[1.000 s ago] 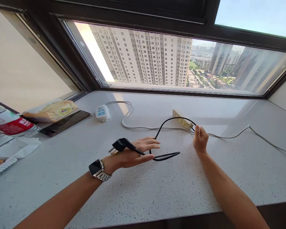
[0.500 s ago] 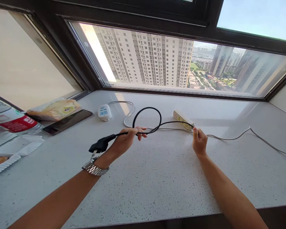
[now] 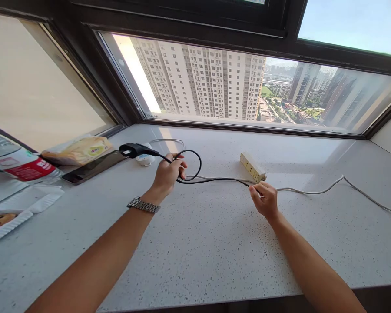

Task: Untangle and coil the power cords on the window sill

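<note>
A black power cord stretches between my two hands above the speckled counter. My left hand is closed around it, and a small loop of cord stands out to the right of the fingers. The cord's black plug sticks out to the left past that hand, over a white plug adapter. My right hand grips the cord farther right, with its fingers curled in. The cord's other end is hidden in or behind that hand. Just beyond the right hand lies a cream power strip.
A white cable runs along the counter. The white adapter sits back left. At far left are a phone, a tissue pack, a bottle with a red label and a plastic tray with a cookie. Windows stand behind.
My left hand has turned and risen, swinging the plug up from beside the wrist to over the adapter. The loop has become smaller. My right hand has shifted slightly left and nearer me.
</note>
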